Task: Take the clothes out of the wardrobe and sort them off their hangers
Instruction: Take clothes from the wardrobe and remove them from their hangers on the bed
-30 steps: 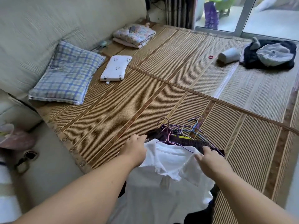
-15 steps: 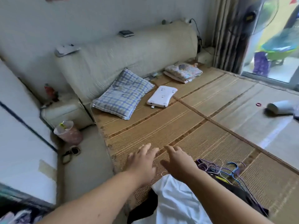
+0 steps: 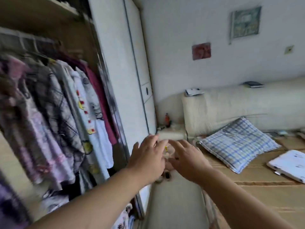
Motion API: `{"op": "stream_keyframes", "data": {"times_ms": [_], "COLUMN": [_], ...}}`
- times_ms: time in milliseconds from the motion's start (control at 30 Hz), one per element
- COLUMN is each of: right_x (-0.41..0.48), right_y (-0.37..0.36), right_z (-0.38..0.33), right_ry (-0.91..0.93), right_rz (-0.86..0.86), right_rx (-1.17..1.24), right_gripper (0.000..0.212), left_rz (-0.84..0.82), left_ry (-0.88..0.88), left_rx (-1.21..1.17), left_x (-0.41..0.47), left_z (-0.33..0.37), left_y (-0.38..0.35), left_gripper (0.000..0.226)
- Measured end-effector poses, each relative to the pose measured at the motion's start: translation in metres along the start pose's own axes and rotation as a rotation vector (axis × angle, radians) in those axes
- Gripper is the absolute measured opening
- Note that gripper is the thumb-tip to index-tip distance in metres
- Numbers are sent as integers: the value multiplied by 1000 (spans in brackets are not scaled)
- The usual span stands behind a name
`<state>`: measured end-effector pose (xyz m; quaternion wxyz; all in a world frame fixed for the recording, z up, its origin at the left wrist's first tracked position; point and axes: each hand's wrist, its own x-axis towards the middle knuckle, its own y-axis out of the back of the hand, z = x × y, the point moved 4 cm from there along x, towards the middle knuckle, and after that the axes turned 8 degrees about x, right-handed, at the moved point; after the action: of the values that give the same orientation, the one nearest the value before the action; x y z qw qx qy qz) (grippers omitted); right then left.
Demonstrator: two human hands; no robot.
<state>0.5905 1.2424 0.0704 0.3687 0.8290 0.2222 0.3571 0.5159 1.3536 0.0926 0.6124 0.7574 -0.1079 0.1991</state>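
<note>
Both hands, left hand (image 3: 147,158) and right hand (image 3: 188,160), reach out spread and holding nothing beside the open wardrobe (image 3: 113,66), full of hanging clothes (image 3: 54,113).

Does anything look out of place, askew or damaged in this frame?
Nothing is spilled or damaged. It is slightly untidy: a patterned garment lies crumpled at the foot of the wardrobe, below the hanging clothes, and the checked pillow lies askew by the headboard. The left hand and right hand are open and empty.
</note>
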Motion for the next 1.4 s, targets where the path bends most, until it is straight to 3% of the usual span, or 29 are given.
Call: {"op": "stream_keyframes", "data": {"times_ms": [333,500,733,833,967,1267,1400], "right_x": [127,197,296,337,380,432,453], "right_y": [-17,-11,-18,-23,-39,-66,-77], "right_z": [-195,-267,-335,-364,-400,-471,-496], "right_ry": [450,610,762,801,824,828,687], "right_rz": [50,81,-14,-56,-130,-132,-164], "right_rx": [87,181,255,288,384,247,482], "right_gripper": [62,59,60,55,22,27,24], "left_rz": [260,420,570,640,688,678,726], "left_ry": [375,521,726,799,830,831,856], "left_rx": [325,596,860,929,1031,1177,1177], "left_x": [-30,-38,-29,-18,-10,-11,-12], "left_z": [-179,-228,-275,-287,-291,-289,-290], "left_y": [136,215,298,317,318,316,316], "left_gripper": [65,65,66,76,89,84,84]}}
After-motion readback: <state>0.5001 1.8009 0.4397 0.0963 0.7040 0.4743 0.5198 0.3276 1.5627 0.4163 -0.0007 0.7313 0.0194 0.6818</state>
